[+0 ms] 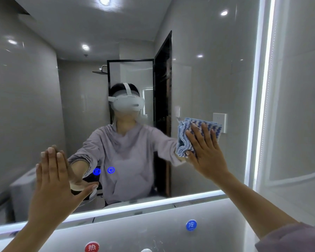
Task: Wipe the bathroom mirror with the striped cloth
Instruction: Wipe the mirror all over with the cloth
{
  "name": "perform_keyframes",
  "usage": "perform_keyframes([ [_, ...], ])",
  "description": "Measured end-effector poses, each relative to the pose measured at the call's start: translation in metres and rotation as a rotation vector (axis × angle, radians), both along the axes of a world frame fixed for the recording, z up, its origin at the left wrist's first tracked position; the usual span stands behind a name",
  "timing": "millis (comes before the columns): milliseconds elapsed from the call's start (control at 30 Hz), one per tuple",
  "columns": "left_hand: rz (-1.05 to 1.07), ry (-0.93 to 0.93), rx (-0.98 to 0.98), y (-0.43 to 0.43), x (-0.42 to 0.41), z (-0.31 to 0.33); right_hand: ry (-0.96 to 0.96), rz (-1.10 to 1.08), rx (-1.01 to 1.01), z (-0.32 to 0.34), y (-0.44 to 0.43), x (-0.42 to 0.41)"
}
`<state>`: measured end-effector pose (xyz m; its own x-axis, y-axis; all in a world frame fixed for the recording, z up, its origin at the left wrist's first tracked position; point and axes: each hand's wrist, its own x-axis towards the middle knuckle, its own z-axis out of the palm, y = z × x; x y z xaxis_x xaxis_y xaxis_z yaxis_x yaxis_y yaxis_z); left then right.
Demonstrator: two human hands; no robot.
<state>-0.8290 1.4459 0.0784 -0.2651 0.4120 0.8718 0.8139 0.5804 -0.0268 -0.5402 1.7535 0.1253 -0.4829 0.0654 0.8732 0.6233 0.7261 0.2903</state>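
- Right fingers (205, 137): straight, slightly fanned, laid flat on the striped cloth (210, 124). Thumb resting on the cloth's lower left edge. No curl, no pinch.
- Right hand (205, 151): palm pressing the cloth against the glass, wrist angled down to the right.
- Striped cloth: blue and white wavy bands, folded into several layers. Bunched edges showing left of the palm, top edge showing above the fingertips. Held on the right part of the mirror (207, 70), about mid-height, near the lit right edge.
- Left fingers (51, 160): straight, close together, pointing up, tips meeting their own reflection on the glass. Thumb spread wide to the right. Nothing held.
- Left hand (53, 182): on the lower left part of the mirror, well apart from the cloth.
- Mirror: large, on the wall, with a bottom light strip (153, 202) and a right light strip (262, 106), both glowing white.
- Two blue icons (111, 170) glowing in the glass, low centre, just right of the left hand.
- In reflection: person in a grey top wearing a white headset (127, 103), both arms out to the glass. Black-framed glass screen and dark doorway behind. Wall socket (220, 119) just right of the cloth.
- Below the mirror: pale panel with a blue sticker (191, 224) and, lower left of it, a red sticker (91, 247).
- Grey sleeve (289, 239) at the lower right corner of view.
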Motion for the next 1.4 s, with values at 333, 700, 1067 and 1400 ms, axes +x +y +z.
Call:
perform_keyframes([
  [333,0.006,-0.020,0.003,0.003,-0.001,0.000,0.053,-0.010,-0.027,0.000,-0.013,-0.008],
  [700,0.008,-0.046,-0.008,0.002,0.002,0.001,0.049,0.101,-0.056,0.042,-0.081,-0.091],
  [1067,-0.010,-0.050,-0.014,0.004,0.002,0.001,-0.062,0.161,0.147,0.074,-0.119,-0.129],
  [1400,0.002,-0.065,-0.012,0.005,0.001,0.002,-0.129,0.163,0.246,0.088,-0.093,-0.108],
])
